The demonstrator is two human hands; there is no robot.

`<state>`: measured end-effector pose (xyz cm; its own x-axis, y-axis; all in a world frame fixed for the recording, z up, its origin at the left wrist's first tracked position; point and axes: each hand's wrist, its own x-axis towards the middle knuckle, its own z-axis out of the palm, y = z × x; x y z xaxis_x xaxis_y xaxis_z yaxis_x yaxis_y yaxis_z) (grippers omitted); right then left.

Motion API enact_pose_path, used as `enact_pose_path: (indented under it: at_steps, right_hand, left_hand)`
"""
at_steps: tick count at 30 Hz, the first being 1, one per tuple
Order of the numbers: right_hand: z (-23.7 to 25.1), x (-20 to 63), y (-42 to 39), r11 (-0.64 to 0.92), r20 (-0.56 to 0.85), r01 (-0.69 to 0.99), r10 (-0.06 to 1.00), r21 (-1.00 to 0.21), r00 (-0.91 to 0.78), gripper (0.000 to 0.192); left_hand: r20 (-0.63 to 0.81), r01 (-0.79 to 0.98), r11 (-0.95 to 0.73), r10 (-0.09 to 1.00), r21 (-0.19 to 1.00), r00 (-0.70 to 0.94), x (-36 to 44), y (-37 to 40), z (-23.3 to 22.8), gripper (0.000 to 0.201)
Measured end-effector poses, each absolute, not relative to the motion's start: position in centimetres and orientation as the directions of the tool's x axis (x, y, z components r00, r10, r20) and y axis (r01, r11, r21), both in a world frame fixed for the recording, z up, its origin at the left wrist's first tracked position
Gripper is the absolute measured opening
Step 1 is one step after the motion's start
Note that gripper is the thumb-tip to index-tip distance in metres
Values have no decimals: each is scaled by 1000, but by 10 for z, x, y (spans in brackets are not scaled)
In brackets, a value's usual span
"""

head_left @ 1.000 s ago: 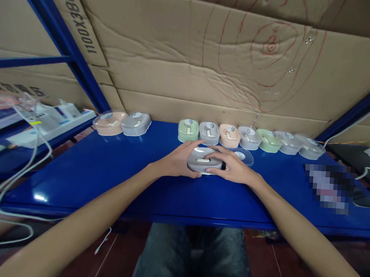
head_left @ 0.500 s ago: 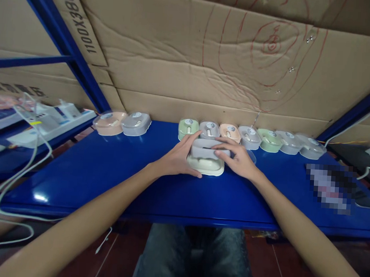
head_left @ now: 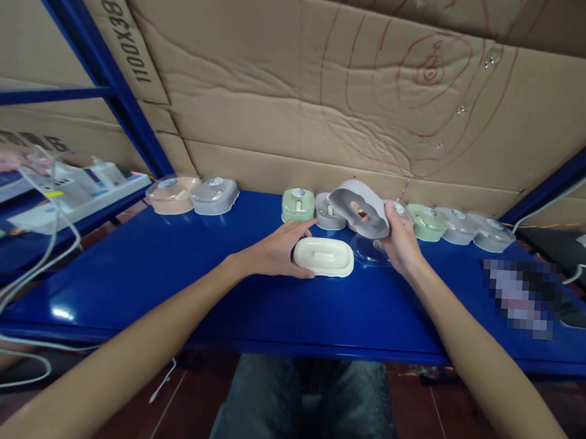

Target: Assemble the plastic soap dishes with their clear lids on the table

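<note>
Blue table, cardboard wall behind. Cream base, centre: lay uncovered; left hand curved about its left end, fingers spread. Grey cover: was off, grasped tilted by right hand, partly hiding far-right boxes. Clear lid: lay right of base. Far-left boxes: stood lidded.

Dim, with glare on tabletop

A glossy blue table bears a cream base near its middle; a clear lid just right of it; lidded boxes along the back; a pixelated item at right.
</note>
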<state>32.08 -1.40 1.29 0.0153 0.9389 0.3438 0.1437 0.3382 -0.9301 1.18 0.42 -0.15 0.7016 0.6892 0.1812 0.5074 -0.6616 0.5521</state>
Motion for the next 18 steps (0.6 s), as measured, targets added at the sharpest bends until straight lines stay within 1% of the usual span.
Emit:
enact_pose_path:
  at_steps: [2, 4, 7, 9, 11, 14, 16, 18]
  right_hand:
    - [15, 320, -14, 304, 306, 99, 952, -947, 4, 70]
    - [15, 321, -14, 262, 263, 73, 965, -962, 5, 74]
    - [14, 321, -13, 229, 231, 47, 973, -972, 25, 74]
    - [12, 322, -12, 229, 230, 53, 973, -972, 16, 71]
    - [11, 322, -13, 249, 249, 98, 969, -964, -10, 71]
    - [9, 322, -14, 312, 317, 235, 948, -921, -16, 69]
    - [8, 319, -16, 413, 427, 337, 904, -846, -36, 68]
    - [7, 316, -18, 531, 538, 402, 836, -746, -105, 64]
  left_hand:
    - [175, 510, -664, 686, 546, 706, 11, 5, 0, 123]
    - [169, 516, -657, 693, 550, 701, 12, 5, 0, 123]
    - [144, 528, -635, 705, 564, 695, 13, 5, 2, 126]
    - [124, 537, -619, 713, 572, 690, 13, 4, 3, 129]
    - [115, 544, -609, 720, 577, 684, 13, 3, 3, 133]
    - [146, 523, -624, 711, 580, 687, 13, 3, 2, 138]
    - [179, 499, -639, 702, 585, 689, 14, 3, 2, 145]
    - [200, 485, -638, 705, 597, 681, 15, 4, 2, 152]
